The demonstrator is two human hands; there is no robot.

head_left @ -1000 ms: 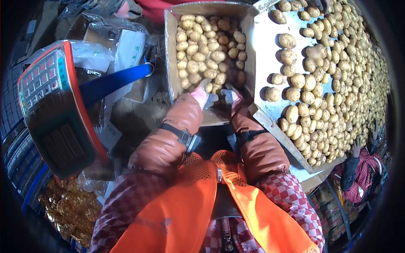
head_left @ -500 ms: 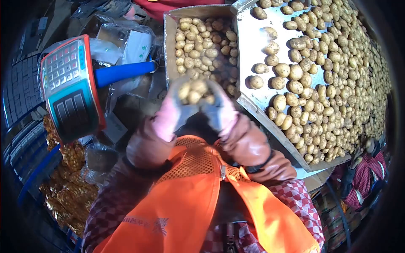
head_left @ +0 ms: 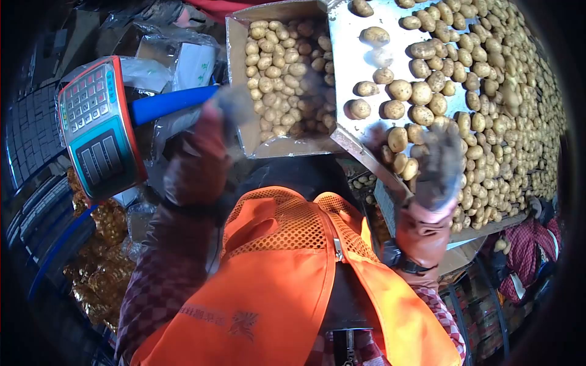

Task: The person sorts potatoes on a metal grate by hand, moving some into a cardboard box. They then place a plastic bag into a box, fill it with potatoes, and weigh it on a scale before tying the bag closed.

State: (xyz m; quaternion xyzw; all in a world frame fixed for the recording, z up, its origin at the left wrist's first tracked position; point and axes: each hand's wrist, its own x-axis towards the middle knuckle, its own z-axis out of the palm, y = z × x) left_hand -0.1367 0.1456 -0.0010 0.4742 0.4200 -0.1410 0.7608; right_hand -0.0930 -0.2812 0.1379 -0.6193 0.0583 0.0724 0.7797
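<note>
Holding the right hand (head_left: 438,165) over loose potatoes (head_left: 421,93) on the table (head_left: 349,58) at right and the left hand (head_left: 236,107) by the far, central box's (head_left: 293,147) left side, both grips too blurred to tell, with many potatoes already boxed, many more outside.

The cardboard box (head_left: 293,147) stands open and upright, just beside the left hand (head_left: 232,110) and between both hands. Smooth, yellow-brown potatoes (head_left: 278,76) lie heaped inside, the side toward the right hand (head_left: 441,168) shaded. More loose potatoes, round to oval, some dark-specked, lie around and beyond that blurred hand, densest farther right.
</note>
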